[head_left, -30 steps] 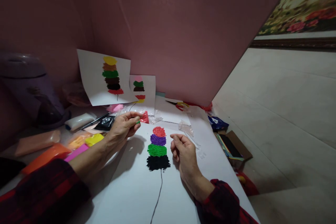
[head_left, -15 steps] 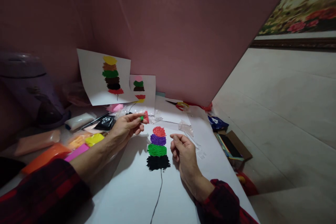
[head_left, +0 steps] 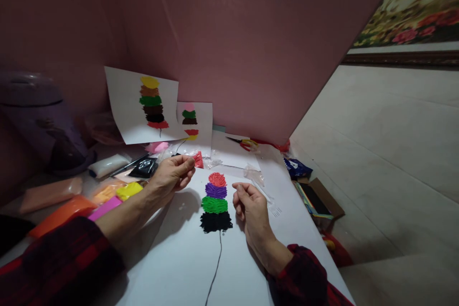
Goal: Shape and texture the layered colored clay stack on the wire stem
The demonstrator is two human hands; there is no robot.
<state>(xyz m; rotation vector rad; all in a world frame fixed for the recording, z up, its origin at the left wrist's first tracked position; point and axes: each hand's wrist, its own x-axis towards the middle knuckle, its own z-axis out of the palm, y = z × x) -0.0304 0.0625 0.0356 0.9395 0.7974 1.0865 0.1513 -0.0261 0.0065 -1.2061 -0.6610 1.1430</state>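
Observation:
Thumb and fingertips of my left hand (head_left: pixel 175 172) are pinched together in the air, left of the clay picture. The bit of green clay seen between them a moment earlier is now hidden by the fingers. My right hand (head_left: pixel 252 208) rests on the paper (head_left: pixel 186 263) to the right of the picture, its thumb and index finger closed at the tips; anything between them is too small to make out. On the paper, stacked bands of red, purple, green (head_left: pixel 214 204) and black clay (head_left: pixel 215 222) stand above a thin dark line (head_left: pixel 217 267).
Packets of coloured clay (head_left: pixel 64 215) and a lilac container (head_left: pixel 50 124) crowd the left side. Two sheets with similar stacks (head_left: pixel 118 105) lean at the back. Scissors (head_left: pixel 247 143) and a transparent fork (head_left: pixel 274 208) lie beyond and to the right, near the table edge.
My left hand has drawn back slightly to the left and its fingers have closed over the green clay, which no longer shows. My right hand has not moved.

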